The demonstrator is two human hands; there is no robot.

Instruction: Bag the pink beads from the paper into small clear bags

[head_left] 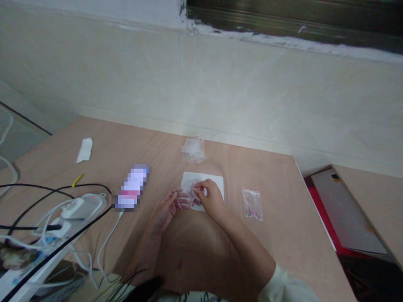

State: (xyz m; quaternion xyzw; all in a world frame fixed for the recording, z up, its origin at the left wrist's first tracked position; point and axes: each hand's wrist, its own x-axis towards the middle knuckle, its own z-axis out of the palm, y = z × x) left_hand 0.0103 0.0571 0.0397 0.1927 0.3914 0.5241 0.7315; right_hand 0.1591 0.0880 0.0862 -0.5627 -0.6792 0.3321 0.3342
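Observation:
Over a white sheet of paper [217, 181], my two hands work close together. My left hand [167, 206] lies palm up with its fingers curled about a string of small pink beads [179, 204]. From the right, my right hand [210, 195] reaches over the paper, its thumb and forefinger pinched together. What sits in that pinch is too small to make out. More pink and dark red beads [197, 201] lie on the paper just beneath its fingertips. A clear zip bag [252, 204] with several beads at its bottom rests to the right of the paper.
Behind the paper lie empty clear bags [193, 149]. A phone [132, 187] on a white charging cable [108, 239] is at the left, near a power strip [83, 209] with tangled cords. A white scrap [85, 149] lies farther back. The wooden table [299, 235] ends at a wall.

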